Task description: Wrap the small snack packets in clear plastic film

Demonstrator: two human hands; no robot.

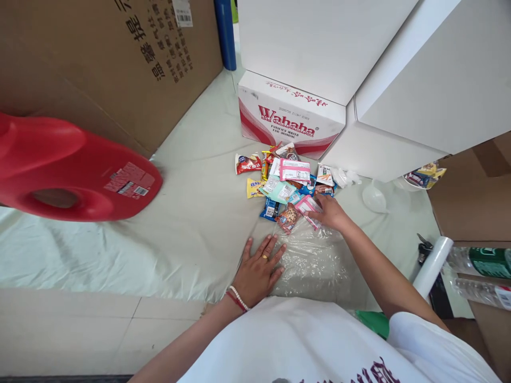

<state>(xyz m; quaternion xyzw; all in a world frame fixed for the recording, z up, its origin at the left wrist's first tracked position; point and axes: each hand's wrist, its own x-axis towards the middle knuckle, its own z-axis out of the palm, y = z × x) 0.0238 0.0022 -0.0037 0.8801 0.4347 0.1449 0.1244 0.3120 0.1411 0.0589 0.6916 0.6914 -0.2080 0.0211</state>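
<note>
My left hand (257,268) lies flat with its fingers spread, on the cloth-covered table (191,234) and at the left edge of a clear plastic bag (315,260). My right hand (330,213) is at the lower right of a pile of small wrapped snacks (293,170). Its thumb and fingers close on the right side of a pink snack packet (306,204). Beside that packet are a brown snack packet (288,217) and a dark blue snack packet (270,209). Mint-green, yellow and red wrappers lie farther up the pile.
Behind the snacks stands a white-and-red Wahaha water carton (291,117), against large white boxes (327,42). A red jug (80,165) and a big cardboard box (99,64) are at the left. To the right are a bowl of packets (423,178), a white roll (433,266) and plastic bottles (487,263).
</note>
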